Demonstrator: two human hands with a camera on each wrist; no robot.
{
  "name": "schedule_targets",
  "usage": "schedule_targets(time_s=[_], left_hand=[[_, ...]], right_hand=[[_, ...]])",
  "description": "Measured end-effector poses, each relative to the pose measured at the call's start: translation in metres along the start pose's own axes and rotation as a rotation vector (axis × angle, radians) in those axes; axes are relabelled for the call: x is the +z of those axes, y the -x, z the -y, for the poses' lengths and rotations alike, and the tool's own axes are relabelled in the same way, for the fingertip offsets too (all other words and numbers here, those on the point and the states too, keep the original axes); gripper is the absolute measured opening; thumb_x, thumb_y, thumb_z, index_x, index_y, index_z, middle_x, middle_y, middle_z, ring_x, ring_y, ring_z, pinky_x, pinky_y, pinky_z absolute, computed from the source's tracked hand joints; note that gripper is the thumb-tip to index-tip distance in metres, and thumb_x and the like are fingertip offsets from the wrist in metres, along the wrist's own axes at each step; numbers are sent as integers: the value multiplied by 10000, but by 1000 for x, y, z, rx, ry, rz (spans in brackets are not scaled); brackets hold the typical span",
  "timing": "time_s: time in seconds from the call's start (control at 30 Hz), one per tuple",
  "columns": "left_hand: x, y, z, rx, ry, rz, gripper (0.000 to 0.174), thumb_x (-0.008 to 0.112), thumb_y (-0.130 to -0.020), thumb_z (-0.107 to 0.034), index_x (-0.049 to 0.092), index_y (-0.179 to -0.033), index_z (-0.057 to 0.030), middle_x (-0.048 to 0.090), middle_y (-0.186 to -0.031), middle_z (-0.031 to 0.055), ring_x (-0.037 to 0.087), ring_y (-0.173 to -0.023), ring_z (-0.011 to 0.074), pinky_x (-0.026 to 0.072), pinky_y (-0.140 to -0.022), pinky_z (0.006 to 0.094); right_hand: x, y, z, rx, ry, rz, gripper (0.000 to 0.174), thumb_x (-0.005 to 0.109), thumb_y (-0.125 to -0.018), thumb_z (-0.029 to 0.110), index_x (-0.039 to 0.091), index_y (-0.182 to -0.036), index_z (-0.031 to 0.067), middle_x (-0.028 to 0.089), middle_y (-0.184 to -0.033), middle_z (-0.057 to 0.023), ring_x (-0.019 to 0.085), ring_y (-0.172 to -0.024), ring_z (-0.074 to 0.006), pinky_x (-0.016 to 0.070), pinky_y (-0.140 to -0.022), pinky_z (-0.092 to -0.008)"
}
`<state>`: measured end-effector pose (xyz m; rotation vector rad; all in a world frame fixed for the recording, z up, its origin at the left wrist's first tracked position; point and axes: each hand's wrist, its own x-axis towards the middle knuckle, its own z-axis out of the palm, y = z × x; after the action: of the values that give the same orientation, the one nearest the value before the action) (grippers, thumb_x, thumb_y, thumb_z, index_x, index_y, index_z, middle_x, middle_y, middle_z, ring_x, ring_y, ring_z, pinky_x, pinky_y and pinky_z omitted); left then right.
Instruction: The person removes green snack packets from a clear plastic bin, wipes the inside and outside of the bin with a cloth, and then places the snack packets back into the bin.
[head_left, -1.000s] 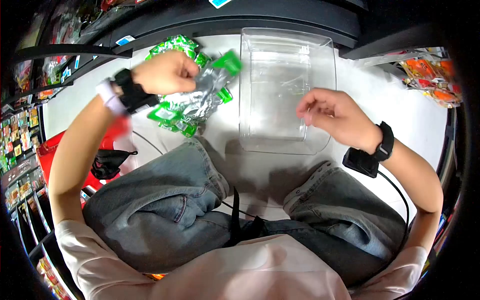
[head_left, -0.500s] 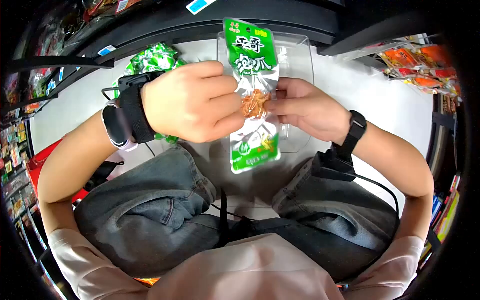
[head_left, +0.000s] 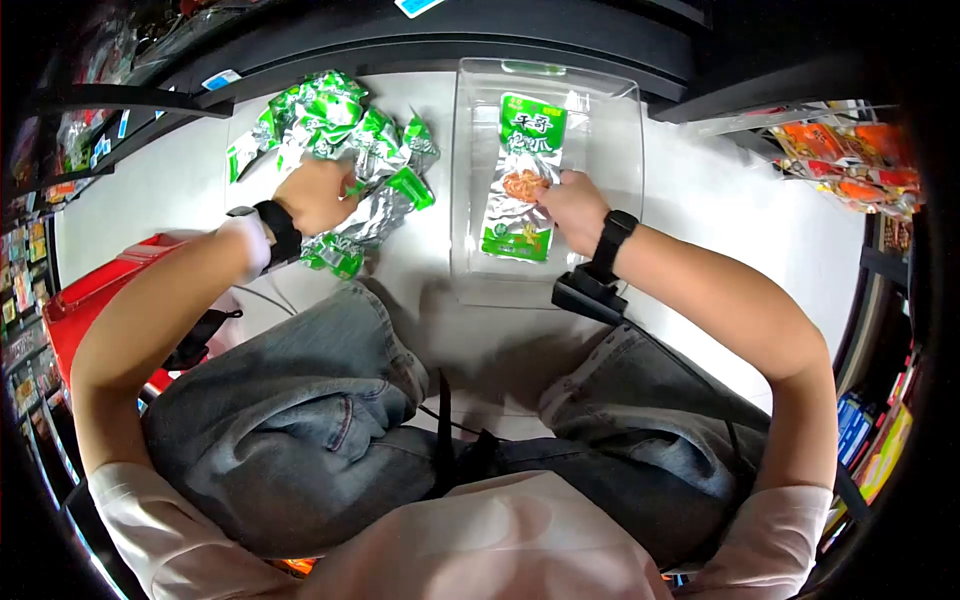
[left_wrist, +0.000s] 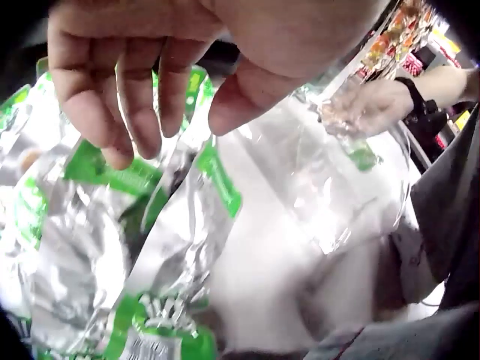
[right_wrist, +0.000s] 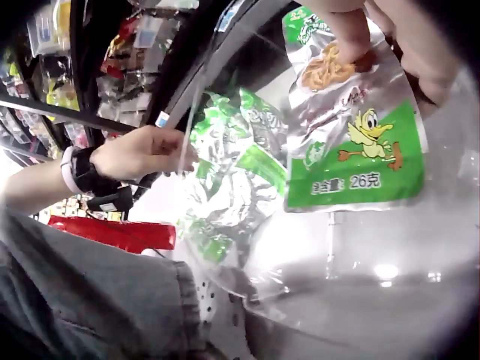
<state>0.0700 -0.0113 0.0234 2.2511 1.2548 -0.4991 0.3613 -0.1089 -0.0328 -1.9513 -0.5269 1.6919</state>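
Note:
My right hand (head_left: 578, 212) pinches a green and silver snack pouch (head_left: 522, 150) by its right edge, inside a clear plastic box (head_left: 634, 180). In the right wrist view the thumb lies on the front of the pouch (right_wrist: 356, 169), which has a yellow duck printed on it, and fingers go behind. My left hand (head_left: 312, 195) is over a heap of similar pouches (head_left: 325, 105) left of the box. The left wrist view shows its fingers (left_wrist: 139, 97) loosely bent above the pouches (left_wrist: 82, 247), with nothing held.
Black shelving (head_left: 400, 55) runs along the back, close behind the box. A red basket (head_left: 75, 310) stands at the left beside my knee. Orange snack packs (head_left: 845, 150) hang at the right. Cables trail from both wrists, and my legs border the floor in front.
The left hand took a pouch from the heap and brought it to the right hand. Now the right hand has it down in the box, and the left hand is back over the heap.

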Motion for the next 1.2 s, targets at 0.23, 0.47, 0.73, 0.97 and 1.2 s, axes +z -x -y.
schedule_targets(time_s=[0.23, 0.47, 0.73, 0.97, 1.2], left_hand=[[30, 19, 15, -82, -71, 119, 308, 604, -701, -171, 529, -939, 9, 612, -823, 177, 598, -786, 328, 468, -703, 394], [46, 5, 21, -118, -127, 111, 333, 639, -692, -190, 516, -923, 16, 592, -741, 166, 591, -741, 327, 463, -661, 400], [43, 5, 23, -105, 39, 169, 181, 634, -654, -163, 610, -790, -47, 620, -766, 127, 604, -742, 295, 478, -669, 379], [54, 7, 11, 88, 138, -67, 148, 579, -709, -100, 591, -837, -27, 601, -781, 134, 593, -698, 290, 478, -642, 376], [76, -5, -10, 29, 131, 108, 203, 578, -698, -130, 584, -864, -12, 535, -956, 202, 524, -954, 332, 433, -805, 391]], right_hand=[[26, -26, -3, -18, 18, -60, 351, 488, -804, -35, 428, -1148, -19, 559, -932, -108, 569, -714, -146, 493, -584, -287], [33, -42, -9, -2, 19, 68, 449, 502, -797, -43, 373, -1227, -14, 546, -1019, -133, 577, -803, -185, 497, -614, -292], [41, -43, -13, -413, 631, -235, 545, 569, -705, 3, 371, -1210, -44, 524, -1095, -237, 464, -1058, -382, 382, -907, -397], [43, -37, -11, -376, 663, -174, 506, 672, -653, 120, 465, -1073, -73, 564, -984, -236, 453, -1049, -367, 365, -886, -375], [35, -44, -27, -378, 254, -92, 309, 521, -661, 2, 539, -963, -59, 565, -988, -255, 567, -862, -364, 449, -748, -373]])
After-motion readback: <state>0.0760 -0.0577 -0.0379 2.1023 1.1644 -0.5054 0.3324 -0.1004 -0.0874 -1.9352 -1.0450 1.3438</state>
